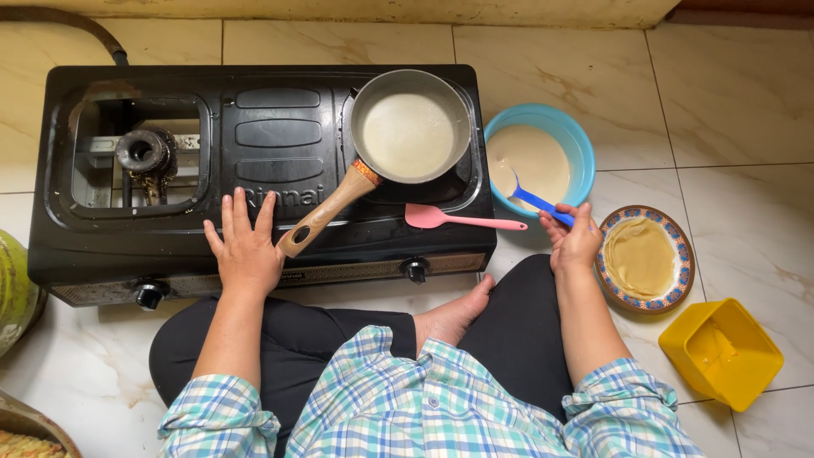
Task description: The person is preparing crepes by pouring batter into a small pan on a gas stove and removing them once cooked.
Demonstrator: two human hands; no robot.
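A small grey frying pan (458,106) holding a thin layer of pale batter sits on the right burner of a black two-burner gas stove (263,153). Its wooden handle (326,212) points toward me. My left hand (246,246) lies flat and open on the stove's front, just left of the handle end. My right hand (574,237) grips the handle of a blue ladle (534,201) that dips into a blue bowl (577,144) of batter. A pink spatula (454,220) rests on the stove's front right.
A patterned plate (682,263) with a stack of thin pancakes lies right of my right hand. A yellow square container (721,352) stands on the tiled floor at lower right. My crossed legs and bare foot (454,314) are close to the stove front. A green object (13,288) is at the left edge.
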